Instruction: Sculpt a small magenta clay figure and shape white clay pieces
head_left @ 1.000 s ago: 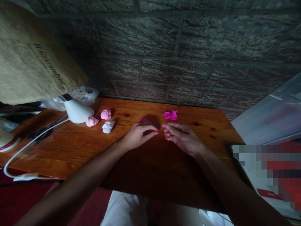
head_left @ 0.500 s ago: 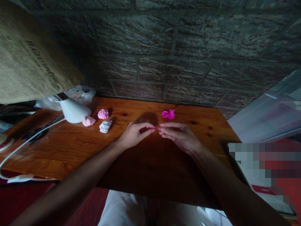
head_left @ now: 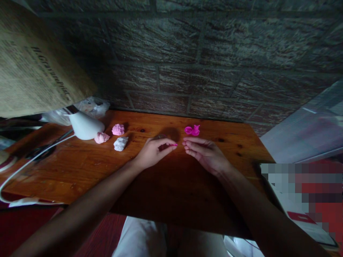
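Note:
Between the thumb and forefinger of my left hand [head_left: 153, 151] is a tiny bit of magenta modelling clay [head_left: 175, 145]. My right hand [head_left: 206, 152] is a short way to the right with its fingers pinched together; what they hold, if anything, is too small to make out. Just behind it on the wooden table [head_left: 88, 167] lie magenta clay shapes [head_left: 195, 130], one round and dished, the other with small points on top. Off to the left are a bright pink clay lump [head_left: 118, 129], a paler pink lump [head_left: 102, 137] and a white lump [head_left: 120, 144].
A lamp with a white base [head_left: 87, 125] and a newsprint-patterned shade [head_left: 40, 67] stands at the left. Its white cord [head_left: 34, 160] crosses the table near dark scissors [head_left: 40, 151]. A clear plastic bag [head_left: 92, 107] lies behind the base. A stone-patterned wall [head_left: 174, 78] closes the back.
My right hand has drawn slightly to the right, widening the gap between my fingertips. My left hand keeps its pinch on the magenta bit. The clay on the table stays put.

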Motion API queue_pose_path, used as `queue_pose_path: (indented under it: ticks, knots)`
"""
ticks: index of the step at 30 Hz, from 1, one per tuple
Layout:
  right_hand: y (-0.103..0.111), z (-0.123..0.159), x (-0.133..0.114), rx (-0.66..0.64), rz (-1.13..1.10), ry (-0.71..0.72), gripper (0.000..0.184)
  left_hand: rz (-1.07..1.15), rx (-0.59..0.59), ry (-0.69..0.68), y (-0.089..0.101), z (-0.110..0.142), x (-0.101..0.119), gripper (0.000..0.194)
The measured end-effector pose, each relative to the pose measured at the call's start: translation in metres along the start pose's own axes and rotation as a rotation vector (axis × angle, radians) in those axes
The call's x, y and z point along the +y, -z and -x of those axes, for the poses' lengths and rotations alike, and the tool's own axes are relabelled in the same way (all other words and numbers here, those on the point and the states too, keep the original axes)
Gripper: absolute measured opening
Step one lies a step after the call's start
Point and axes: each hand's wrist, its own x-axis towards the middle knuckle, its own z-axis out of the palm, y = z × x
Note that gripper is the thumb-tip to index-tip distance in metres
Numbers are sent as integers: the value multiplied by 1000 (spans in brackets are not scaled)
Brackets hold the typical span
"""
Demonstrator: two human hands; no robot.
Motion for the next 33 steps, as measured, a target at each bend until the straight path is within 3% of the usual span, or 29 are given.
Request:
queue_pose_path:
  ticks: [11,20,28,33]
  knots:
    - [2,1,-2,-19,-18,56,34,-4,2,5,0,0,1,15]
    - [-2,2,1,-61,38,-8,31,5,2,11,0,0,1,17]
    - [-1,2,-1,23,10,28,31,-8,0,14,0,0,1,17]
    - [-1,0,2,-14,-28,34,29,-13,1,17,0,0,0,18]
